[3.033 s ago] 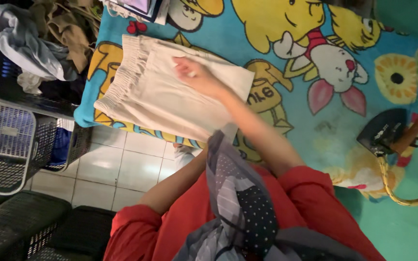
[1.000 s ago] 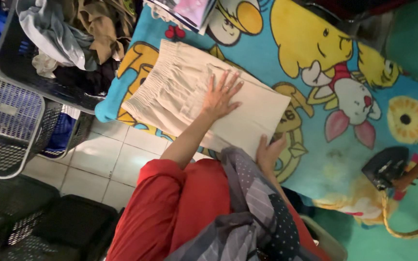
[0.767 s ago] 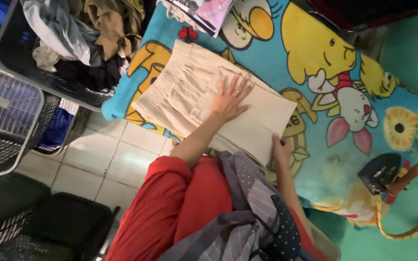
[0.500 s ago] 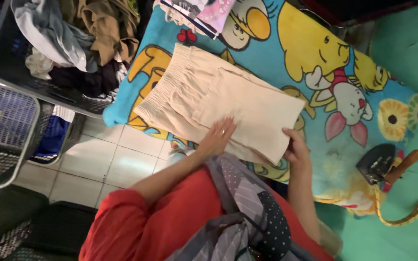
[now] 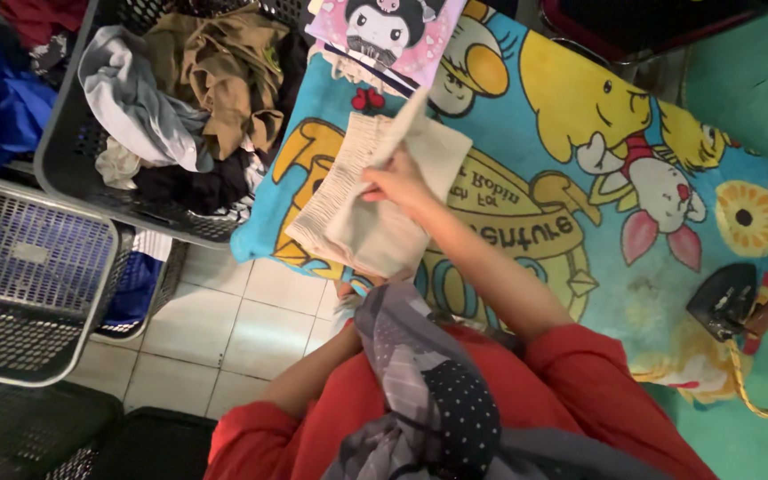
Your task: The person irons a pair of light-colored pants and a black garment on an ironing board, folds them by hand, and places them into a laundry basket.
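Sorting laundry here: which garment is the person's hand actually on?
The folded beige garment on the cartoon blanket, under the right hand; others sit in the basket.

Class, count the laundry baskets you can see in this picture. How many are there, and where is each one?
3. A grey basket heaped with clothes at top left; an empty grey one below it; a dark one at bottom left. Others may lie outside the frame.

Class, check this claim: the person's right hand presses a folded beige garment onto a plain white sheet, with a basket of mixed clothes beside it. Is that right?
Not quite. The right hand does press the folded beige garment, and the basket of mixed clothes stands beside it, but the cover beneath is no plain white sheet: it is a turquoise blanket printed with cartoon animals. The head view shows this.
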